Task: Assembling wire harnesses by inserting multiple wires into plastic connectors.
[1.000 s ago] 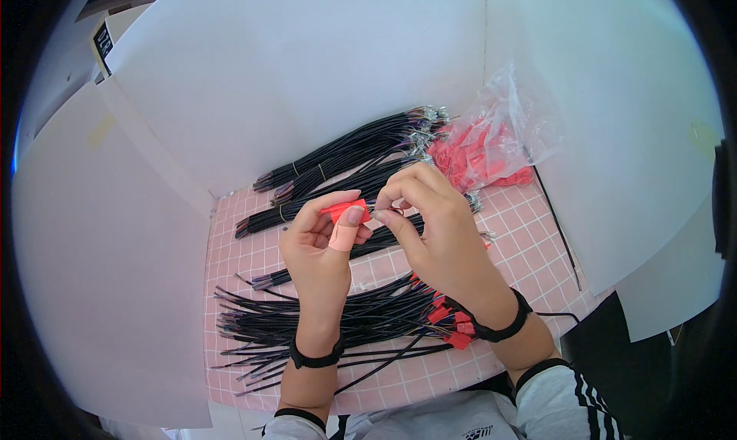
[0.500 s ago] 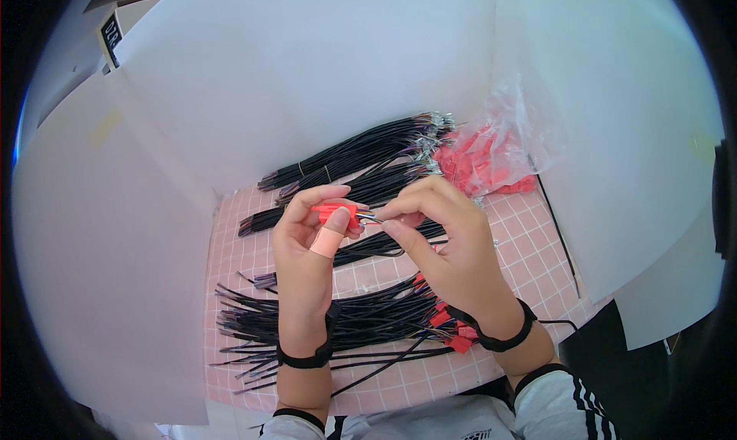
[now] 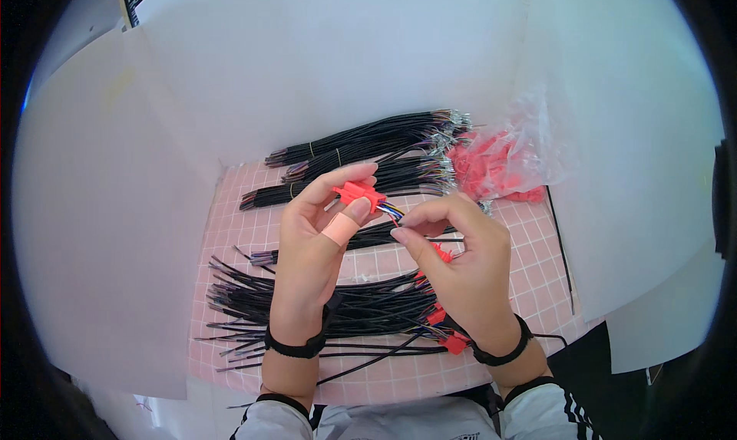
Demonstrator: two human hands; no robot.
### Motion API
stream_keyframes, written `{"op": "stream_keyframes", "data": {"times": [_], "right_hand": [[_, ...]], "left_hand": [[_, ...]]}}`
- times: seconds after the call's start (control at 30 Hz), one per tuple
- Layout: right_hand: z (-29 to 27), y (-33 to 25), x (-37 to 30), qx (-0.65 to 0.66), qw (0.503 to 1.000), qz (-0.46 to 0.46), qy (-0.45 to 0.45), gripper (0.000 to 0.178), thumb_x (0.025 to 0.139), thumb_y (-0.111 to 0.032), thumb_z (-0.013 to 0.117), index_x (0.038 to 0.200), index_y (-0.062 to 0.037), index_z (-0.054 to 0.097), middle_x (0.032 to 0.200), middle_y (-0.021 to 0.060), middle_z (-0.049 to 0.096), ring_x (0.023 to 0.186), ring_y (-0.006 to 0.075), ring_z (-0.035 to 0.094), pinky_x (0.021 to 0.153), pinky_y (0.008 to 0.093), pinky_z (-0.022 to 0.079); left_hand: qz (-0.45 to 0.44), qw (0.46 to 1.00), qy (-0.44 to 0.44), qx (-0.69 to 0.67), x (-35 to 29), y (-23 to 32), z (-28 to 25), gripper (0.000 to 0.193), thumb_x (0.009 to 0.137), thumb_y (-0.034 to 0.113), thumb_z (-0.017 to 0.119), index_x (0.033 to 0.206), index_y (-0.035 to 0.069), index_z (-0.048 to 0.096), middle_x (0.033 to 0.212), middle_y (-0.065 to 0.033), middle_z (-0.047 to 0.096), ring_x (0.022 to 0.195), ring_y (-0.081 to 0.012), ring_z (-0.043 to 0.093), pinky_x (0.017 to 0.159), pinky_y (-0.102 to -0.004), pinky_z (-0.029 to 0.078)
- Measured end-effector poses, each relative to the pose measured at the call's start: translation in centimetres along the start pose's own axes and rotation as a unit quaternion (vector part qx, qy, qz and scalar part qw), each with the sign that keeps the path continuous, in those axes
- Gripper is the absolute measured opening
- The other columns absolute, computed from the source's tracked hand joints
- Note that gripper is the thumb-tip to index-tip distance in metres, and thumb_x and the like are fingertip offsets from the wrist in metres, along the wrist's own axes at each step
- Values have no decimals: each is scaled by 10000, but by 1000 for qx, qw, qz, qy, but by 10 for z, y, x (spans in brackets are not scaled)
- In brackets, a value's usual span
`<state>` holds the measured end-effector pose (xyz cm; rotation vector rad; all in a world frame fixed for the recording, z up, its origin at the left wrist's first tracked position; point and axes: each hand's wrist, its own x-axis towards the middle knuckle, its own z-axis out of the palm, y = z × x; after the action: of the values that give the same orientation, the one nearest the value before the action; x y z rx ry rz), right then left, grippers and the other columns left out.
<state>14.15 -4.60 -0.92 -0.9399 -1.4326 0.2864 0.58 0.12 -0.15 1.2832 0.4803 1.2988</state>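
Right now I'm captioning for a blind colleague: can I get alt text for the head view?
A person's left hand holds a red connector while the right hand pinches its thin coloured wires. Black cables lie on a pink gridded surface, beside a clear bag of red pieces.

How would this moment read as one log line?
left hand: holds red connector | right hand: pinches its coloured wires | nearby: black cables, clear bag, red pieces

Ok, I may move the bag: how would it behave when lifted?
The bag looks thin and crumpled, so probably floppy. The red pieces inside look plastic, so it's likely light; loosely heaped, they may shift.
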Motion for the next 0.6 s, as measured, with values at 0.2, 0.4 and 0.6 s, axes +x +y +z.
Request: {"op": "stream_keyframes", "data": {"times": [0.2, 0.4, 0.6], "right_hand": [[1, 2, -2, -39, 999, 29, 16, 146, 663, 5, 652, 769, -40, 563, 655, 51, 548, 579, 148, 507, 502, 239, 397], [3, 8, 0, -44, 998, 1, 38, 140, 661, 9, 651, 746, -36, 548, 640, 48, 534, 551, 149, 478, 487, 255, 384], [6, 12, -3, -98, 993, -40, 52, 148, 650, 28, 644, 746, -29, 548, 661, 60, 531, 598, 189, 492, 512, 278, 394]], "left_hand": [[-38, 999, 6, -23, 0, -3, 4, 342, 786, 75, 551, 1108, -29, 497, 1000, -89, 524, 888, -126, 534, 778, -254, 465], [-29, 999, -3, -13, 2, -6, 5, 359, 795, 65, 543, 1136, -29, 480, 1008, -97, 528, 886, -122, 544, 776, -241, 473], [-10, 1000, 10, -9, 1, -10, 8, 344, 800, 65, 539, 1125, -37, 486, 1012, -112, 534, 885, -128, 548, 771, -241, 477]]}}
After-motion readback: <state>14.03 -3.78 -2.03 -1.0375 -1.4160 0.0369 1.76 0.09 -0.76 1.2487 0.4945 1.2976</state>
